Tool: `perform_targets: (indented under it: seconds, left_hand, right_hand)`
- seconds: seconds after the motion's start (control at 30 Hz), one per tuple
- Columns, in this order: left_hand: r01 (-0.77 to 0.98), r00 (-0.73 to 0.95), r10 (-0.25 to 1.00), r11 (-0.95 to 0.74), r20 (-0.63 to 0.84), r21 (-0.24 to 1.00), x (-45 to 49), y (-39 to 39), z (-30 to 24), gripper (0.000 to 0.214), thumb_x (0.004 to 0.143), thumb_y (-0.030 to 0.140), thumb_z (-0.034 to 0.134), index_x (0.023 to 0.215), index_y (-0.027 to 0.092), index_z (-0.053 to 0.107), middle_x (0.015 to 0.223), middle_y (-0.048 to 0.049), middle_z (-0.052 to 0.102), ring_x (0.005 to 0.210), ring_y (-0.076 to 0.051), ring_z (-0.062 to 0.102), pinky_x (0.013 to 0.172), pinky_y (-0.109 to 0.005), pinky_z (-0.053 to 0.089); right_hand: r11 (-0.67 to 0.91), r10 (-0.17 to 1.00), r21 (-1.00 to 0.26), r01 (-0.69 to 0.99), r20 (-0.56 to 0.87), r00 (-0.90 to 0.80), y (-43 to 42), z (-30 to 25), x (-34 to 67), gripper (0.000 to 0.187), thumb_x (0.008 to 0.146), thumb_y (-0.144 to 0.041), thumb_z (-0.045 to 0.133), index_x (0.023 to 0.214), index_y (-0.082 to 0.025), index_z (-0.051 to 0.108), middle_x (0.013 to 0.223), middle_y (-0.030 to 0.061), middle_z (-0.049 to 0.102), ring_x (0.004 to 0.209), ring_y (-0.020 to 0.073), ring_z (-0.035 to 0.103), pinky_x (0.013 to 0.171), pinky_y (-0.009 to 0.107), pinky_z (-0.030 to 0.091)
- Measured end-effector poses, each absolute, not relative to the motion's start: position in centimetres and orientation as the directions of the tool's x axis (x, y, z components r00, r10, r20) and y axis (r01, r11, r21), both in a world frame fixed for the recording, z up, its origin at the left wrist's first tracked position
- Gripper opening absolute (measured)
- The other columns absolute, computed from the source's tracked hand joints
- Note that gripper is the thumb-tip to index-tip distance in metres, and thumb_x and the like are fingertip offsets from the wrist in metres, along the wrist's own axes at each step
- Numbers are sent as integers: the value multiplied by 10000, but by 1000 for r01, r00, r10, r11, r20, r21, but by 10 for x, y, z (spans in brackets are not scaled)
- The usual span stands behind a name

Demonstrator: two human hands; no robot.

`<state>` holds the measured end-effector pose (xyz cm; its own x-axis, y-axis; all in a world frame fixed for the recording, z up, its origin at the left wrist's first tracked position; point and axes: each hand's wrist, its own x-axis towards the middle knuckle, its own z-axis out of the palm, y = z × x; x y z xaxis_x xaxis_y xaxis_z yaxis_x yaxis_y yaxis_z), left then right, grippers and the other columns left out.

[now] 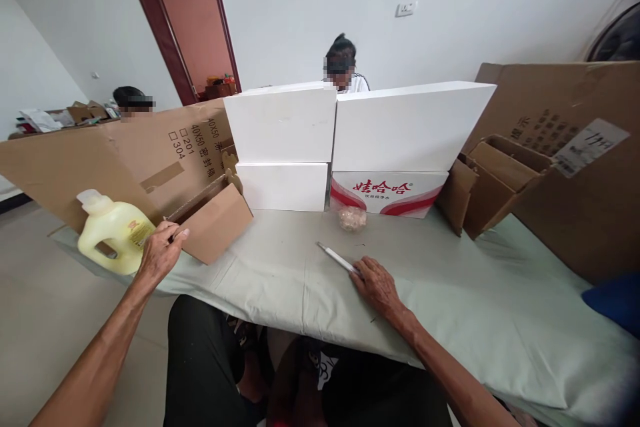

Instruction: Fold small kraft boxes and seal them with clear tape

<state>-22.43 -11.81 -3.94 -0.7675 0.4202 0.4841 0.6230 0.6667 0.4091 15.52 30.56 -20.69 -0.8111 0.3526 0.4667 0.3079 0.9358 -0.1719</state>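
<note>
My left hand (160, 250) grips the flap edge of a small brown cardboard box (213, 220) that lies open on its side at the table's left. A pale yellow jug with a white cap (114, 230) stands just left of that hand. My right hand (377, 283) rests on the pale green tablecloth (450, 293), fingers closed on the near end of a thin white and silver utility knife (336, 257) that points away to the left.
White foam blocks (280, 123) and a red-and-white printed carton (387, 192) form a wall across the back of the table. A clear bag of something pinkish (352, 218) lies before them. Open cardboard boxes (495, 180) stand at right. Two other people sit beyond.
</note>
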Motion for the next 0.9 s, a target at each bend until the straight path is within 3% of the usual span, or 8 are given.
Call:
perform_targets:
  seconds: [0.1, 0.2, 0.27, 0.37, 0.5, 0.63, 0.77, 0.9]
  left_hand:
    - [641, -768, 430, 509, 475, 575, -189, -122, -36, 329, 881, 580, 593, 796, 265, 637, 946, -33, 694, 926, -262, 652, 862, -343, 548]
    - [575, -791, 466, 344, 397, 742, -159, -112, -30, 358, 822, 596, 697, 738, 252, 644, 884, -20, 671, 890, -248, 622, 807, -324, 512]
    - [477, -806, 508, 249, 305, 843, -145, -103, -29, 389, 782, 611, 752, 720, 240, 653, 839, -18, 665, 841, -231, 596, 756, -316, 485]
    - [213, -807, 581, 117, 108, 970, -133, -89, -33, 417, 734, 597, 835, 725, 213, 672, 756, -10, 654, 749, -194, 569, 691, -298, 454]
    - [-1, -776, 629, 70, -45, 998, -124, -78, -46, 453, 643, 559, 913, 799, 176, 729, 743, -13, 680, 679, -169, 593, 636, -277, 451]
    - [-83, -745, 659, 64, -104, 995, -113, -73, -63, 504, 603, 563, 922, 854, 167, 734, 803, -45, 728, 695, -196, 658, 631, -298, 504]
    - [-124, -715, 686, 62, -133, 990, -97, -68, -82, 534, 636, 580, 915, 916, 165, 730, 880, -75, 756, 756, -223, 700, 628, -309, 537]
    - [-107, -717, 691, 24, -94, 994, -83, -67, -100, 789, 677, 615, 916, 1313, 216, 673, 1335, -124, 738, 1069, -271, 733, 769, -334, 603]
  right_hand:
    - [917, 398, -169, 363, 461, -793, 315, -200, 177, 290, 1098, -359, 494, 985, -200, 708, 981, 121, 707, 941, 260, 659, 844, 348, 508]
    - [907, 420, -231, 351, 474, -773, 307, -182, 186, 297, 1094, -383, 515, 1142, -177, 723, 1091, 155, 714, 1052, 299, 673, 916, 392, 542]
    - [907, 400, -331, 260, 484, -779, 290, -167, 185, 363, 1086, -406, 557, 1345, -179, 675, 1223, 167, 706, 1102, 301, 677, 966, 416, 561]
    - [863, 328, -502, 54, 475, -817, 256, -144, 181, 644, 1044, -481, 678, 1617, -261, 483, 1431, 154, 646, 1086, 267, 692, 972, 426, 597]
    - [764, 276, -636, -110, 477, -835, 215, -124, 188, 875, 970, -605, 782, 1702, -347, 378, 1569, 153, 576, 1206, 291, 668, 921, 416, 622]
    - [680, 308, -712, -173, 493, -814, 190, -117, 208, 663, 1029, -601, 707, 1599, -310, 536, 1466, 153, 632, 1166, 270, 665, 880, 373, 616]
    - [647, 400, -755, -112, 460, -793, 174, -118, 219, 418, 1045, -596, 677, 1246, -233, 729, 1008, 64, 688, 877, 207, 644, 818, 339, 574]
    - [574, 548, -819, 5, 380, -745, 165, -116, 217, 486, 1007, -680, 657, 872, -213, 678, 756, 7, 598, 703, 166, 536, 656, 291, 479]
